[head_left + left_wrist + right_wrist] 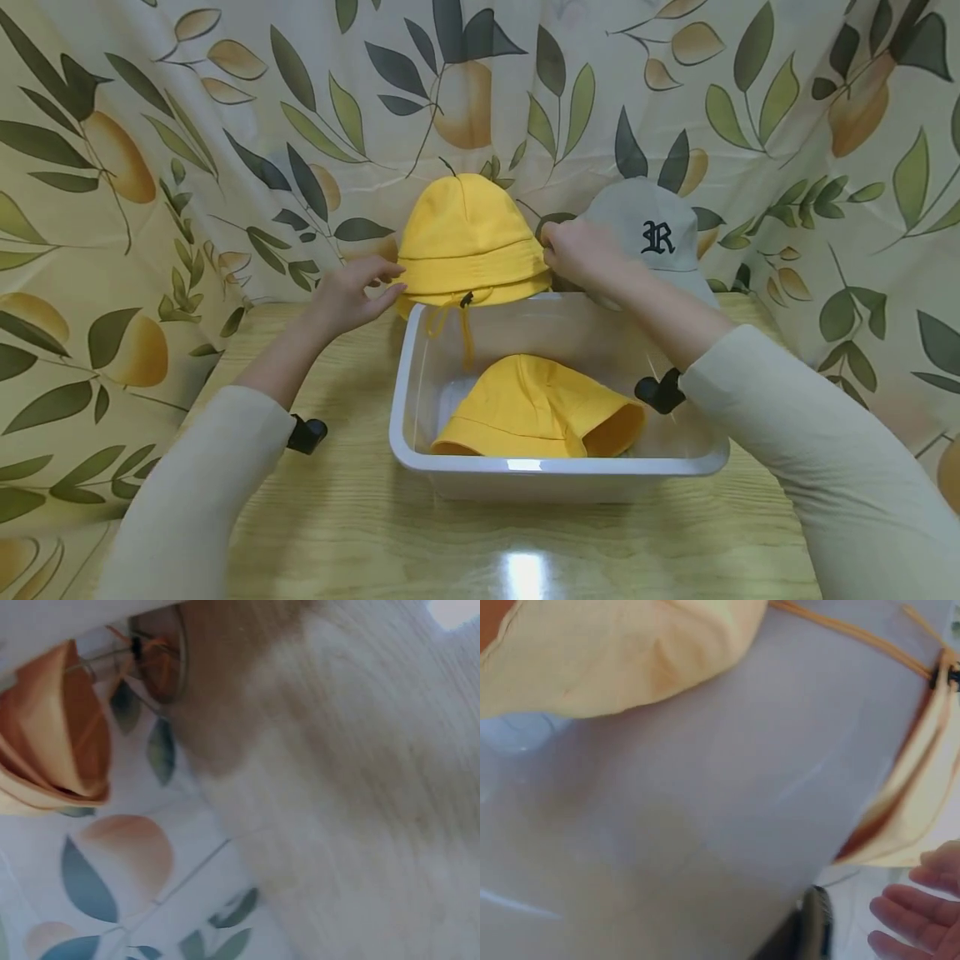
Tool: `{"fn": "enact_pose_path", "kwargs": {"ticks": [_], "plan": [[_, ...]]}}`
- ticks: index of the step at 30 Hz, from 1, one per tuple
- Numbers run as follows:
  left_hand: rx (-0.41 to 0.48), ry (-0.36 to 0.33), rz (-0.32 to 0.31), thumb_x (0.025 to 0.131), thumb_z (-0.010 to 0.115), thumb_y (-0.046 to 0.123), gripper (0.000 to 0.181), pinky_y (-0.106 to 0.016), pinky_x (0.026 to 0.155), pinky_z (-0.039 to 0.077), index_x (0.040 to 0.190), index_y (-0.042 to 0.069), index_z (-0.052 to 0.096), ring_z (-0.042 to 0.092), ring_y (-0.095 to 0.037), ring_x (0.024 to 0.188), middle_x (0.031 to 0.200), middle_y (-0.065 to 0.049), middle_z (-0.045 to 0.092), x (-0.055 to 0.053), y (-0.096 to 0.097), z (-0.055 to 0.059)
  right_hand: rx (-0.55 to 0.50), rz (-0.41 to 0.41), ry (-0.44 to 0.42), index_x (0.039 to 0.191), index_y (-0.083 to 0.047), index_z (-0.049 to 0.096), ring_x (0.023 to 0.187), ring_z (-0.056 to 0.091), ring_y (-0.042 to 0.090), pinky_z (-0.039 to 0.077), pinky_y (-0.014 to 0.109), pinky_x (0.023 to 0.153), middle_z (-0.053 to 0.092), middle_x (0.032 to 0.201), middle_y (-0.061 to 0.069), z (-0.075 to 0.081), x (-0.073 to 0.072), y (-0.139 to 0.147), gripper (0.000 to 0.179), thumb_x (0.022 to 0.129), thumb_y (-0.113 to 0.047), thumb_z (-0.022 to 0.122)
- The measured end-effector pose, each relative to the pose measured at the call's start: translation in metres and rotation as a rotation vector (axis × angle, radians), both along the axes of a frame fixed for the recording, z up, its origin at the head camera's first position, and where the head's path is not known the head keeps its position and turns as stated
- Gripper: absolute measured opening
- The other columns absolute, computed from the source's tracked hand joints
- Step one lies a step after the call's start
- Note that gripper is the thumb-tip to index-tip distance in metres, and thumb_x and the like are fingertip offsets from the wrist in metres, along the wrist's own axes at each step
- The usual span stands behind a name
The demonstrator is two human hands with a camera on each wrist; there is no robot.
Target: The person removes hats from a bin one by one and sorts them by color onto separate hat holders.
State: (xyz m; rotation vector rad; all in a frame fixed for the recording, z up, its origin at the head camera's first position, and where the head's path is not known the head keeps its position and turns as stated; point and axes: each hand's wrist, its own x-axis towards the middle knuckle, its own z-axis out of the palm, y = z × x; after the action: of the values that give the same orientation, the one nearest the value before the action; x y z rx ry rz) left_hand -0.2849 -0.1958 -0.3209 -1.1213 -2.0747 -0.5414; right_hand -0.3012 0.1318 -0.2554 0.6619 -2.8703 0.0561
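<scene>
A yellow bucket hat [468, 242] with a cord and a black toggle [467, 299] sits upright at the back edge of a white plastic bin [558, 466]. At the left side of its brim is my left hand [351, 292], thumb and fingertips apart. My right hand [581, 250] is at the brim's right side; in the right wrist view its fingers [911, 919] look loosely bent, with nothing visible in them. Another yellow hat [525, 408] lies on its side inside the bin. The left wrist view shows the upright hat's brim [82, 727], but not the left hand.
A grey cap [637, 221] with a black letter R stands at the back right, partly behind the right forearm. The bin is on a wood-grain table [330, 517]. A leaf-and-fruit patterned curtain [300, 208] closes off the back and sides.
</scene>
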Motion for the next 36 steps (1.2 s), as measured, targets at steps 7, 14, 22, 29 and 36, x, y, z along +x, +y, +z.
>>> {"fn": "enact_pose_path", "kwargs": {"ticks": [7, 14, 22, 29, 36], "plan": [[-0.063, -0.085, -0.014, 0.079, 0.075, 0.012, 0.023, -0.034, 0.063, 0.053, 0.097, -0.001, 0.069, 0.066, -0.024, 0.077, 0.089, -0.012, 0.07, 0.011, 0.018, 0.031, -0.006, 0.011, -0.093, 0.11, -0.002, 0.062, 0.085, 0.064, 0.031, 0.052, 0.045, 0.069, 0.068, 0.105, 0.017, 0.025, 0.019, 0.005, 0.026, 0.095, -0.018, 0.048], [-0.209, -0.067, 0.004, 0.079, 0.076, 0.025, 0.039, -0.031, 0.047, 0.043, 0.11, 0.003, 0.067, 0.067, -0.024, 0.088, 0.099, -0.011, 0.07, 0.017, 0.034, 0.061, -0.066, 0.052, -0.136, 0.124, -0.001, 0.057, 0.104, 0.061, 0.036, 0.049, 0.05, 0.082, 0.063, 0.119, 0.02, 0.051, 0.05, 0.015, 0.036, 0.097, -0.023, 0.049], [-0.383, -0.37, 0.061, 0.087, 0.065, 0.039, 0.069, -0.043, 0.105, 0.038, 0.144, 0.01, 0.04, 0.036, -0.024, 0.137, 0.148, -0.006, 0.04, 0.029, 0.053, 0.101, -0.103, 0.055, -0.158, 0.143, 0.0, 0.034, 0.126, 0.043, 0.042, 0.034, 0.058, 0.101, 0.043, 0.141, 0.023, 0.056, 0.088, 0.035, 0.071, 0.095, -0.05, 0.048], [-0.515, -0.52, 0.119, 0.09, 0.051, 0.058, 0.084, -0.04, 0.117, 0.0, 0.153, 0.021, 0.011, 0.004, -0.014, 0.146, 0.159, 0.003, 0.01, 0.034, 0.074, 0.12, -0.069, 0.155, -0.085, 0.152, -0.006, 0.006, 0.144, 0.008, 0.038, 0.004, 0.06, 0.112, 0.007, 0.156, 0.023, 0.036, 0.114, 0.059, 0.094, 0.089, -0.055, 0.055], [-0.53, -0.506, 0.11, 0.089, 0.045, 0.064, 0.086, -0.043, 0.117, -0.003, 0.153, 0.025, 0.004, 0.002, -0.013, 0.146, 0.159, 0.006, 0.004, 0.032, 0.1, 0.12, 0.022, 0.152, -0.106, 0.151, -0.006, -0.003, 0.145, -0.008, 0.033, -0.009, 0.051, 0.114, -0.01, 0.157, 0.015, 0.014, 0.135, 0.078, 0.102, 0.086, -0.059, 0.056]]}}
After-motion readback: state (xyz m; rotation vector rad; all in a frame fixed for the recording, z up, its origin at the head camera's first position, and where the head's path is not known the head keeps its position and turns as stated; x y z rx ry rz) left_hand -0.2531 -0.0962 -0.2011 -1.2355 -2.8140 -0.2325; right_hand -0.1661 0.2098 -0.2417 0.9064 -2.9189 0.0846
